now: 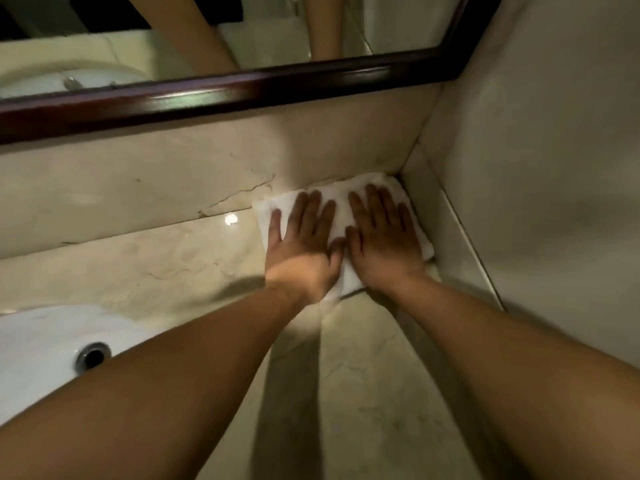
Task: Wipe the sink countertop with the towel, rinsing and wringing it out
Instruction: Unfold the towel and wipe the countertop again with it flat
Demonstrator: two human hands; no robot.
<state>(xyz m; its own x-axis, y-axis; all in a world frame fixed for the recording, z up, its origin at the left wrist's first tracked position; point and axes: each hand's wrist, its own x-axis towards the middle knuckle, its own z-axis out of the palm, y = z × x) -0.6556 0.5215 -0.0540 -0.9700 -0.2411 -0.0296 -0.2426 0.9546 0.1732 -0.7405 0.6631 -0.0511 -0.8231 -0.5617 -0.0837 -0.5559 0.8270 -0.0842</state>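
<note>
1. I counted one white towel (343, 216), folded into a thick pad, and it was the only cloth in view. It lay flat on the marble countertop (166, 268), pushed into the far right corner where the backsplash (156, 188) met the side wall (540, 168).
2. Two hands were on the towel. My left hand (304, 244) pressed its left half with fingers straight and spread, palm down, curled round nothing. My right hand (384, 244) pressed its right half the same way, flat and spread. The two thumbs nearly touched over the towel's middle.
3. One sink basin (38, 344) sat well to the left of the towel and nearer to me, white, with a single round overflow hole (92, 355) in its wall.
4. One mirror in a dark wooden frame (221, 95) ran above the backsplash, behind the towel.
5. Edges: the towel's far edge touched the backsplash, and its right edge lay against the low ledge (446, 230) at the foot of the side wall. Those two sides were closed.
6. Open room: bare countertop stretched left of the towel along the backsplash toward the basin, and also from the towel's near edge back toward me, between my two forearms.
7. One bright light spot (231, 220) shone on the countertop just left of the towel.
</note>
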